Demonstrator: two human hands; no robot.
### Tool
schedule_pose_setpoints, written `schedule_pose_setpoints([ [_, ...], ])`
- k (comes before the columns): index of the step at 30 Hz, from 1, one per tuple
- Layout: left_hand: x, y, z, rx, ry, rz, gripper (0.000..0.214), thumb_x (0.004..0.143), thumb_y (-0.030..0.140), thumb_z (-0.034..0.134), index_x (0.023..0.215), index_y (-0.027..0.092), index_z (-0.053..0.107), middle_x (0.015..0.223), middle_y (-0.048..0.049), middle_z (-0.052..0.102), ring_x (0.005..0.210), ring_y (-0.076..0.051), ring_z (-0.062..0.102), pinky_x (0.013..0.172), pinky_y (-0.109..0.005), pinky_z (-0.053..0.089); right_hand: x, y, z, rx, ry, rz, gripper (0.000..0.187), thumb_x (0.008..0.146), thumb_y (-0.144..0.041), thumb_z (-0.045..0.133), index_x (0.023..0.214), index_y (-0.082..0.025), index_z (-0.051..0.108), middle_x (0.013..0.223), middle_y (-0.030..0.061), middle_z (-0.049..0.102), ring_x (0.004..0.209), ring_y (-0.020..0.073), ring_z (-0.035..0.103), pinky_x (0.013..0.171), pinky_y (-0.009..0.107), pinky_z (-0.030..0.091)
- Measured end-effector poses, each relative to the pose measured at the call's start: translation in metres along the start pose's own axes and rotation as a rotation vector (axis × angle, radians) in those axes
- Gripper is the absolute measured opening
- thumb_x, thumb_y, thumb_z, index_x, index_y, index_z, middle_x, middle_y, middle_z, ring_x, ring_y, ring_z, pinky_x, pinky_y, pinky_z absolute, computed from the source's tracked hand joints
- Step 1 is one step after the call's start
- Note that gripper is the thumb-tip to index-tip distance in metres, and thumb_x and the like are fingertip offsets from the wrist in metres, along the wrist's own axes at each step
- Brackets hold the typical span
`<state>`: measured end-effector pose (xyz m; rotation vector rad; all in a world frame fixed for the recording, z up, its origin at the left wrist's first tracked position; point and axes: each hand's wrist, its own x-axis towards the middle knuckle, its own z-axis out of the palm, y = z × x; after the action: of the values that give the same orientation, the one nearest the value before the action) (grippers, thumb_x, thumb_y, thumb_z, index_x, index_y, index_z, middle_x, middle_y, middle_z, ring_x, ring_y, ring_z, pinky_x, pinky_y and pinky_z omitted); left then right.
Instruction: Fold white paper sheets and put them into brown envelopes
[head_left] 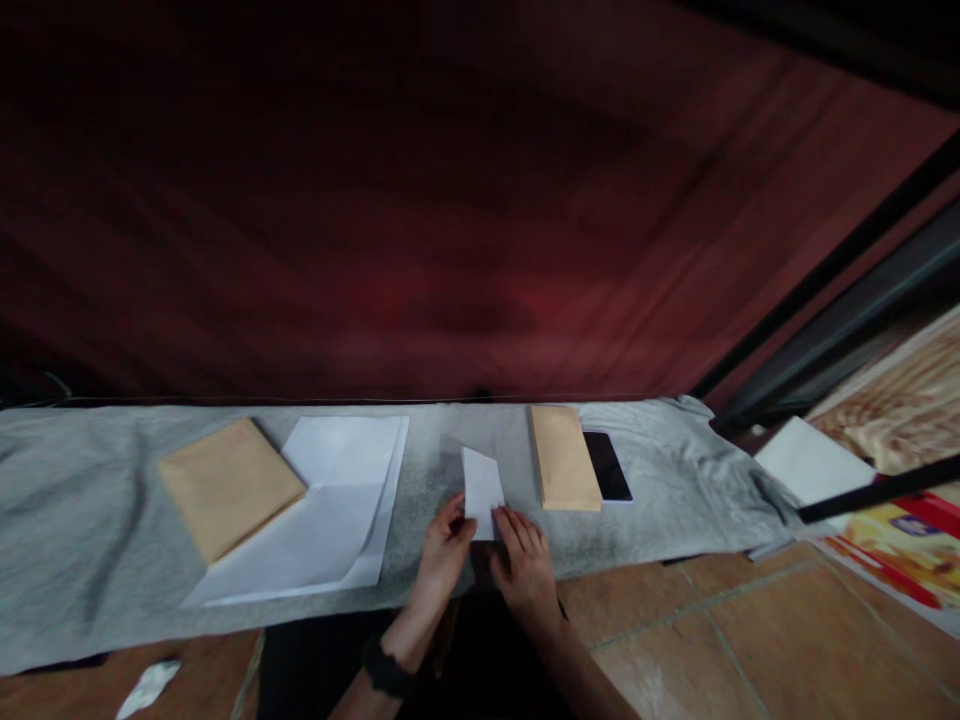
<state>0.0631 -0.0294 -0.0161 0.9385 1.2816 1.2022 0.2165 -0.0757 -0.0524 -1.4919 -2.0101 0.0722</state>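
A folded white sheet of paper (481, 487) lies on the grey cloth (90, 520) in front of me. My left hand (444, 553) pinches its lower left edge with thumb and fingers. My right hand (525, 560) rests with its fingers pressed on the sheet's lower right corner. A narrow tan envelope (562, 457) lies just right of the paper, with a dark phone (607, 466) beside it. To the left sit a stack of white sheets (330, 510) and a larger tan envelope (229, 485) partly on top of them.
A dark red curtain (450, 200) hangs behind the cloth. Brown floor tiles (712, 630) lie at the lower right. A white sheet (810, 465) and colourful printed material (907, 540) are at the far right. A crumpled white scrap (148, 687) lies at the lower left.
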Motion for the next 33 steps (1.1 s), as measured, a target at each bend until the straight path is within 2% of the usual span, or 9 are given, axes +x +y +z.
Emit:
schedule_pose_setpoints([
  [5,-0.006,0.008,0.005,-0.155,-0.017,-0.173,0.058,0.075,0.057,0.072,0.117,0.018,0.067,0.102,-0.0108,0.073,0.091,-0.023,0.07,0.073,-0.032,0.056,0.018,-0.007,-0.006,0.41,0.128,0.286,0.032,0.101,-0.031,0.041,0.109,-0.023,0.07,0.102,0.0083,0.069,0.09,0.0191,0.067,0.079,0.03,0.056],
  [8,-0.007,0.002,0.002,-0.266,0.064,-0.302,0.06,0.072,0.052,0.078,0.119,0.018,0.063,0.112,-0.0136,0.071,0.094,-0.024,0.07,0.075,-0.034,0.057,0.025,-0.012,-0.008,0.758,0.183,0.533,0.034,0.096,-0.047,0.051,0.085,-0.021,0.069,0.082,0.0035,0.066,0.075,0.0176,0.063,0.064,0.027,0.056],
  [13,-0.005,-0.002,0.002,-0.277,-0.035,-0.261,0.063,0.065,0.041,0.082,0.12,0.018,0.06,0.104,-0.0095,0.073,0.089,-0.024,0.071,0.075,-0.034,0.057,0.02,-0.023,0.001,1.205,0.139,0.812,0.047,0.079,-0.06,0.068,0.101,-0.018,0.071,0.082,0.0031,0.07,0.069,0.0189,0.063,0.054,0.029,0.055],
  [17,0.007,-0.002,0.0,-0.139,-0.012,-0.181,0.053,0.066,0.035,0.076,0.115,0.018,0.062,0.095,-0.0057,0.074,0.082,-0.022,0.07,0.067,-0.031,0.056,0.006,-0.017,0.017,1.22,0.094,0.862,0.05,0.079,-0.057,0.069,0.109,-0.018,0.068,0.079,0.003,0.069,0.064,0.0183,0.063,0.053,0.03,0.056],
  [20,0.024,-0.004,-0.007,-0.056,-0.003,-0.143,0.058,0.066,0.026,0.074,0.121,0.019,0.059,0.096,-0.0055,0.075,0.084,-0.023,0.071,0.069,-0.031,0.056,-0.002,-0.004,0.017,1.013,0.15,0.774,0.047,0.088,-0.051,0.059,0.123,-0.019,0.062,0.086,0.0043,0.069,0.068,0.0185,0.065,0.058,0.031,0.058],
  [22,0.036,-0.004,-0.013,0.052,-0.034,-0.096,0.061,0.068,0.02,0.071,0.127,0.018,0.056,0.095,-0.0054,0.076,0.085,-0.024,0.072,0.073,-0.033,0.056,-0.004,0.003,0.01,0.779,0.163,0.579,0.042,0.094,-0.041,0.053,0.131,-0.021,0.058,0.102,0.0082,0.069,0.086,0.021,0.068,0.075,0.036,0.06],
  [25,0.051,-0.002,-0.018,0.294,-0.105,-0.016,0.061,0.074,0.013,0.061,0.134,0.017,0.052,0.098,-0.0051,0.076,0.087,-0.023,0.072,0.078,-0.033,0.056,-0.004,0.006,-0.002,0.442,0.075,0.224,0.041,0.097,-0.023,0.045,0.137,-0.023,0.056,0.127,0.0122,0.063,0.119,0.0242,0.06,0.102,0.043,0.052],
  [28,0.059,0.002,-0.02,0.532,-0.129,0.042,0.064,0.077,0.009,0.055,0.14,0.016,0.047,0.109,-0.0079,0.074,0.093,-0.022,0.071,0.083,-0.032,0.054,-0.002,0.002,-0.006,0.207,-0.041,-0.009,0.047,0.097,-0.015,0.043,0.142,-0.023,0.052,0.141,0.0111,0.057,0.132,0.0238,0.052,0.11,0.047,0.046],
  [33,0.051,0.002,-0.023,0.85,-0.016,0.097,0.068,0.086,0.018,0.056,0.151,0.016,0.034,0.116,-0.0136,0.071,0.101,-0.026,0.069,0.089,-0.034,0.051,0.0,-0.007,-0.002,-0.015,-0.118,-0.103,0.043,0.098,-0.019,0.049,0.141,-0.023,0.053,0.146,0.0089,0.055,0.136,0.0237,0.049,0.117,0.05,0.036],
])
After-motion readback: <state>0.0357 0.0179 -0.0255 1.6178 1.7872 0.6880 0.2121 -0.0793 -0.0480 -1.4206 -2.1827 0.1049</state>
